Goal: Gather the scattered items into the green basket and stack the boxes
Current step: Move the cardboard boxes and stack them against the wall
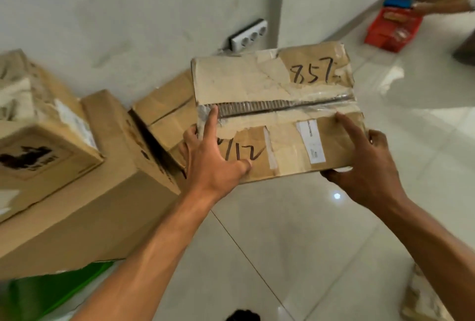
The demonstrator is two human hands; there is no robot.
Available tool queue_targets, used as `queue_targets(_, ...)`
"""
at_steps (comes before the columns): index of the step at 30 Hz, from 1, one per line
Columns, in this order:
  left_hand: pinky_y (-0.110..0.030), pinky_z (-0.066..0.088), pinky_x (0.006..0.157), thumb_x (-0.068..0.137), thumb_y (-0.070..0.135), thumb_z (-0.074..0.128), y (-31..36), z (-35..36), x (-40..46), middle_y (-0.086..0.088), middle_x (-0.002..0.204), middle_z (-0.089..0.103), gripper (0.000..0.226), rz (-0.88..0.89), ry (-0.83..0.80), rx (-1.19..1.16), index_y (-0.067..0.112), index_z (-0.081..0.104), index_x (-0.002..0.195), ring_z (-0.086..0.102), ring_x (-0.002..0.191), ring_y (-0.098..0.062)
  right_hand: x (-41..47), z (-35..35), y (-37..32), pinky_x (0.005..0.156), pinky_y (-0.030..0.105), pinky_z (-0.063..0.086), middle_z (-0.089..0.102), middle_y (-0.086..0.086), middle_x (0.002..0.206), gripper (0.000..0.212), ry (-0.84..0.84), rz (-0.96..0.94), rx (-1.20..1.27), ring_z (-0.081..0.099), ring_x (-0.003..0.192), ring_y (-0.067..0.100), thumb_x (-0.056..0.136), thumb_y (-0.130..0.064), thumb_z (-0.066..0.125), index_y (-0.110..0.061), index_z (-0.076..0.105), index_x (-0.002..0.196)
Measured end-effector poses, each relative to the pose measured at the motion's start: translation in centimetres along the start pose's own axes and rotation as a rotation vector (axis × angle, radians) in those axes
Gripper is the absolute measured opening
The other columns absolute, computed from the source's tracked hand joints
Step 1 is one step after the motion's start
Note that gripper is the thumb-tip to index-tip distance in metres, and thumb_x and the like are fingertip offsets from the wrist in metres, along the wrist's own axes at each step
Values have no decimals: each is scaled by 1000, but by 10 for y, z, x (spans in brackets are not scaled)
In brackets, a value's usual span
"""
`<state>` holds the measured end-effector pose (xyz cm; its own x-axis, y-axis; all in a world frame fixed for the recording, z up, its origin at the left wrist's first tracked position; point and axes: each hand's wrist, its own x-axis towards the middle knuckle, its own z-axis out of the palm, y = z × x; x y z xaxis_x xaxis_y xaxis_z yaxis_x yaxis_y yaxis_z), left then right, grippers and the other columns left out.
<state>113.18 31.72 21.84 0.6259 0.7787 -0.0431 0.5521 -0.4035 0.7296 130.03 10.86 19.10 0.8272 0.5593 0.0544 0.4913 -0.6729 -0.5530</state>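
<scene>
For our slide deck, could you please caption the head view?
Both hands, left hand and right hand, hold the taped box marked 857 beside stacked cardboard boxes.

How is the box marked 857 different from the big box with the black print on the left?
The box marked 857 is held up between the left hand and right hand; the black-print box sits on a larger carton. The 857 box bears handwritten numbers and torn tape; the other a printed black logo. Both are worn brown cardboard.

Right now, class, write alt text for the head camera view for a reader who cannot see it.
Two bare hands, left hand and right hand, hold a worn taped cardboard box marked 857 above a white tiled floor. More boxes are stacked at left by the wall.
</scene>
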Motion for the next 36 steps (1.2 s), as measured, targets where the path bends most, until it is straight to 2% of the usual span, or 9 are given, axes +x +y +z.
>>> queue_targets(8, -29, 18, 102, 65, 40, 81, -57, -92, 94, -5, 155, 13, 103, -140, 170, -94, 46, 20, 149, 17, 143, -31, 107, 59, -124, 95, 36, 43, 38, 18, 143, 91, 70, -168, 68, 44, 126, 37, 65, -25, 91, -31, 47, 144)
queue_targets(10, -26, 14, 100, 71, 39, 80, -79, -104, 112, -3, 157, 9, 95, -167, 189, -74, 36, 27, 150, 18, 143, -27, 125, 85, -154, 112, 48, 38, 8, 11, 162, 95, -124, -125, 80, 26, 143, 37, 73, -26, 87, -39, 33, 151)
queue_targets(12, -25, 9, 101, 74, 41, 79, -99, -107, 117, -1, 157, 0, 90, -182, 152, 38, 27, 31, 150, 11, 144, -27, 132, 110, -180, 120, 51, 23, -31, -1, 160, 110, -422, -53, 96, 4, 150, 39, 76, -33, 84, -50, 8, 154)
queue_targets(14, -30, 5, 106, 73, 46, 79, -115, -102, 111, -1, 158, -9, 89, -181, 70, 151, 25, 35, 148, 3, 146, -29, 128, 134, -198, 121, 50, 18, -39, 0, 156, 113, -545, -50, 83, 2, 150, 42, 77, -38, 83, -52, 0, 153)
queue_targets(17, -42, 5, 116, 73, 39, 81, -128, -94, 100, 4, 157, -21, 92, -147, 39, 231, 30, 31, 150, -4, 148, -29, 114, 154, -201, 118, 49, 28, -27, 9, 161, 102, -468, -97, 47, 16, 149, 39, 84, -36, 78, -48, 5, 154)
queue_targets(19, -37, 4, 114, 73, 36, 81, -130, -90, 95, 2, 157, -16, 91, -56, 98, 301, 28, 33, 149, -2, 147, -27, 107, 157, -194, 111, 49, 37, -16, 8, 165, 97, -368, -136, 7, 28, 146, 36, 85, -34, 76, -46, 9, 155)
queue_targets(25, -43, 7, 119, 74, 47, 76, -115, -68, 80, -7, 159, 6, 90, 122, 108, 444, 28, 31, 150, 7, 146, -26, 85, 130, -153, 108, 56, 40, 48, 4, 149, 91, -241, -168, 34, 50, 130, 30, 84, -40, 75, -41, 15, 152)
queue_targets(30, -37, 4, 113, 75, 47, 75, -72, -20, 52, 4, 159, 1, 91, 213, -9, 414, 33, 27, 151, 10, 146, -23, 47, 83, -82, 112, 54, 35, 24, 2, 160, 93, -188, -90, 100, 33, 142, 23, 80, -51, 75, -45, 18, 153)
queue_targets(36, -38, 13, 114, 75, 43, 76, 6, 74, -7, 9, 157, 2, 89, 309, -129, 342, 35, 29, 149, 13, 143, -18, -20, 15, 40, 114, 47, 33, 17, -2, 163, 95, -180, 31, 97, 30, 145, 21, 79, -54, 76, -47, 15, 152)
